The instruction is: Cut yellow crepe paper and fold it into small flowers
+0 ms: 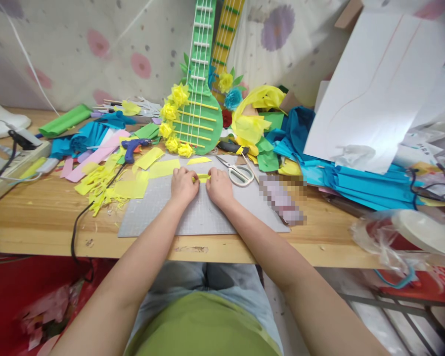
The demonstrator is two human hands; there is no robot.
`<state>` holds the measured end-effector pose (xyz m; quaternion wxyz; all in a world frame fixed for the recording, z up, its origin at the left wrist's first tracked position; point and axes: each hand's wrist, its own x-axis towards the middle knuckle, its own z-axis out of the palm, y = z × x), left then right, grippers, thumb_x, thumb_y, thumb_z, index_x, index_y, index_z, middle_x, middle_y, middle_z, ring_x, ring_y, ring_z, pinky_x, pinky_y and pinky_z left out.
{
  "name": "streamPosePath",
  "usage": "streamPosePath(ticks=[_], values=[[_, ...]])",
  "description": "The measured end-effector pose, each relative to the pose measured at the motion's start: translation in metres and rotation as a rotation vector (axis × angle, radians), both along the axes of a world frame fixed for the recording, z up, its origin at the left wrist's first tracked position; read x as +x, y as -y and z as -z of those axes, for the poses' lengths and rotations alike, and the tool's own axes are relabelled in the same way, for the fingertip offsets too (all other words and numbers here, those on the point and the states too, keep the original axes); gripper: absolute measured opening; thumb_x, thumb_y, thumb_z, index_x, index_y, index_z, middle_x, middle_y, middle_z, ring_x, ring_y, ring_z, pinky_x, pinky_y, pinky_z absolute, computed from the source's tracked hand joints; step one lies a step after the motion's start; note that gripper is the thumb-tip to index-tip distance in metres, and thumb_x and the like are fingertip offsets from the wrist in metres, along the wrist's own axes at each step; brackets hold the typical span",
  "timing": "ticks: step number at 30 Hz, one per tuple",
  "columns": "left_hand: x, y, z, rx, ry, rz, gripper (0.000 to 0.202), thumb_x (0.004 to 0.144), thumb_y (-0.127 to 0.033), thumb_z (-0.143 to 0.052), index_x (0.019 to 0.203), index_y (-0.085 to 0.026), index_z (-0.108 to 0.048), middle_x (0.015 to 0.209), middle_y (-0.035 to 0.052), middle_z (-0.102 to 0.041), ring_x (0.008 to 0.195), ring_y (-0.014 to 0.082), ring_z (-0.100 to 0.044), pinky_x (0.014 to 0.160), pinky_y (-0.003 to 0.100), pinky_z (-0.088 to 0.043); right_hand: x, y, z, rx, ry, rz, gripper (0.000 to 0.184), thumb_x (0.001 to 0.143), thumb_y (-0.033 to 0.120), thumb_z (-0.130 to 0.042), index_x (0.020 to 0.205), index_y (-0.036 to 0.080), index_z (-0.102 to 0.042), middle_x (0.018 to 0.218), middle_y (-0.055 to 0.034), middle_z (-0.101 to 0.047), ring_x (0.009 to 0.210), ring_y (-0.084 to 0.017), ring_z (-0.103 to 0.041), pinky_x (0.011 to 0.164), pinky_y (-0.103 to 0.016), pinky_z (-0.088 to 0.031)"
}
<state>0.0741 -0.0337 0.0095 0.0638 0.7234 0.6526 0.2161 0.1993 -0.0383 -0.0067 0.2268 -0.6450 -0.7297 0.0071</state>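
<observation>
Left hand [183, 185] and right hand [219, 187] pinch a yellow paper strip [203, 177] between them, on the cutting mat [203, 217]. Judgement: keep folds tight, edges aligned. Scissors [237, 172] just beyond right hand.

Yellow paper strip [203, 177] – grey cutting mat [203, 212], green cardboard guitar [200, 118]

Both your arms are stretched forward from the bottom of the view, bare forearms angling in toward each other. Your left hand [183, 184] and right hand [219, 187] sit knuckles-up, close side by side but not touching, low on the surface. Fingers on both are curled in, tips pinched toward the gap between them.
</observation>
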Motion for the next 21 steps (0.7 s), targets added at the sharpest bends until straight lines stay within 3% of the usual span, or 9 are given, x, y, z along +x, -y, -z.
streamPosePath(ticks=[13,21], values=[[-0.011,-0.003,0.006,-0.056,0.069,-0.014,0.021,0.075,-0.009,-0.042,0.086,-0.021,-0.055,0.089,0.0064,-0.058,0.093,0.0229,-0.048,0.083,0.035,-0.039,0.007,-0.001,0.004,-0.005,-0.107,-0.012,0.025,0.079,0.007,-0.033,0.097,0.014,-0.05,0.095,-0.0117,-0.052,0.086,-0.021,-0.044,0.076,-0.032,-0.034],[-0.022,-0.008,-0.005,-0.027,0.13,-0.105,0.024,0.074,-0.011,-0.042,0.094,-0.022,-0.05,0.09,0.0066,-0.059,0.096,0.0245,-0.048,0.08,0.036,-0.041,0.008,-0.002,0.003,-0.029,-0.145,-0.01,0.022,0.079,0.009,-0.036,0.095,0.015,-0.051,0.094,-0.0107,-0.052,0.085,-0.02,-0.045,0.076,-0.031,-0.035]])
